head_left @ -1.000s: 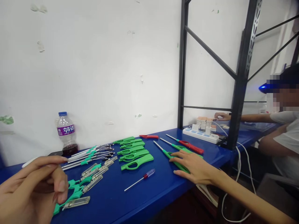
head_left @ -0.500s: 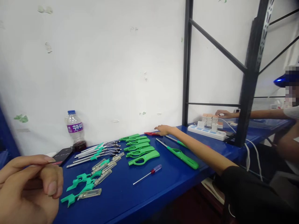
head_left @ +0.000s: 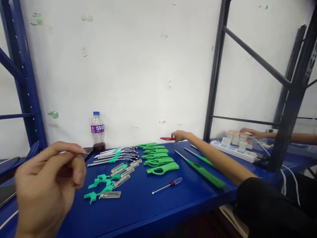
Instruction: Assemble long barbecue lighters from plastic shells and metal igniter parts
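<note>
My right hand (head_left: 182, 135) reaches to the back of the blue table (head_left: 138, 211), fingers closed on a slim red piece (head_left: 167, 138) just above the surface; its exact kind is unclear. My left hand (head_left: 53, 181) hovers at the left, thumb and fingers pinched together; anything between them is too small to make out. Right of it lie teal plastic parts (head_left: 101, 179) and clear fuel tanks (head_left: 110, 195). Behind are metal lighter tubes (head_left: 105, 161) with wires. Several green lighter casings (head_left: 163, 168) form a column at the centre. Long-nosed green lighters (head_left: 204, 173) rest under my right forearm.
A screwdriver (head_left: 168, 185) lies near the front. At the back left stands a drink bottle (head_left: 97, 132) beside a black flat box (head_left: 87, 152). Rightward are a white power strip (head_left: 234, 151), stacked white blocks (head_left: 237, 136), another person's hand (head_left: 250, 132) and a black rack post (head_left: 288, 109).
My right hand has lifted the red piece slightly off the table. The view has turned left, so things sit farther right. My left hand stays pinched.
</note>
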`<action>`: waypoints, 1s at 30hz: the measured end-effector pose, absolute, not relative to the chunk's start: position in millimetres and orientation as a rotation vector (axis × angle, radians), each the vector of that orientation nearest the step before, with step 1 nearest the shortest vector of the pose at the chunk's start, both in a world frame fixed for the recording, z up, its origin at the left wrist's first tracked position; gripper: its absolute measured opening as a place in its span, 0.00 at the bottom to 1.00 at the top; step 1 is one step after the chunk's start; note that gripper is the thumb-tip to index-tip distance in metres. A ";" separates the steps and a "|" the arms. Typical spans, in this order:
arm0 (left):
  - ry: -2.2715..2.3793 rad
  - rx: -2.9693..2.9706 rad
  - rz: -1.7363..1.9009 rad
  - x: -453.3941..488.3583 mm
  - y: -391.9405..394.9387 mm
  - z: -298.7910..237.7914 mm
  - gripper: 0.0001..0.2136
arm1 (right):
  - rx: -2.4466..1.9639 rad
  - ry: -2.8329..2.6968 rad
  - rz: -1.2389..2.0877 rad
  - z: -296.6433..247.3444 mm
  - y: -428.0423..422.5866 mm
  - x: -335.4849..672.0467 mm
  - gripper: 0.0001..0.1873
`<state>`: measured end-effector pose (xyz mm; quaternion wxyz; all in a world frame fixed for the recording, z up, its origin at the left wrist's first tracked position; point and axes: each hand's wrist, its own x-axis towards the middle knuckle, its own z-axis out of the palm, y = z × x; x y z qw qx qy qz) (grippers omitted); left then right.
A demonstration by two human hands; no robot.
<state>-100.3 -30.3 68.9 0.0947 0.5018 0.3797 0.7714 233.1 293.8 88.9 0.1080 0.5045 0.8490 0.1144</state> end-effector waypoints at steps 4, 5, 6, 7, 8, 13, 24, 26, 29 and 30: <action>1.112 1.524 1.996 -88.1 -29.6 71.6 0.06 | 1.341 2.529 0.357 119.0 260.8 232.7 0.19; 1.137 1.546 1.953 -88.0 -28.2 70.6 0.07 | 1.291 2.550 0.366 123.0 246.3 230.3 0.19; 1.157 1.576 1.918 -88.6 -27.0 69.2 0.09 | 1.234 2.570 0.370 125.2 229.0 227.0 0.19; 1.175 1.606 1.886 -89.5 -26.2 67.8 0.09 | 1.173 2.590 0.370 125.7 209.3 223.0 0.19; 1.186 1.634 1.865 -90.4 -25.7 66.4 0.10 | 1.103 2.612 0.358 124.9 187.7 218.2 0.21; 1.221 1.710 1.811 -90.0 -26.3 63.2 0.09 | 0.650 2.735 0.206 108.5 83.8 188.6 0.21; 1.290 2.050 1.567 -79.6 -31.6 69.5 0.13 | 0.390 2.761 0.439 67.4 64.8 137.8 0.26; 1.311 2.062 1.549 -75.8 -32.9 72.1 0.14 | 0.384 2.790 0.455 64.3 69.0 138.4 0.25; 1.365 2.035 1.572 -70.5 -32.8 74.5 0.12 | 0.392 2.862 0.442 59.6 73.0 140.7 0.25; 1.379 2.032 1.575 -69.6 -32.2 74.5 0.12 | 0.396 2.878 0.427 58.4 73.6 141.2 0.25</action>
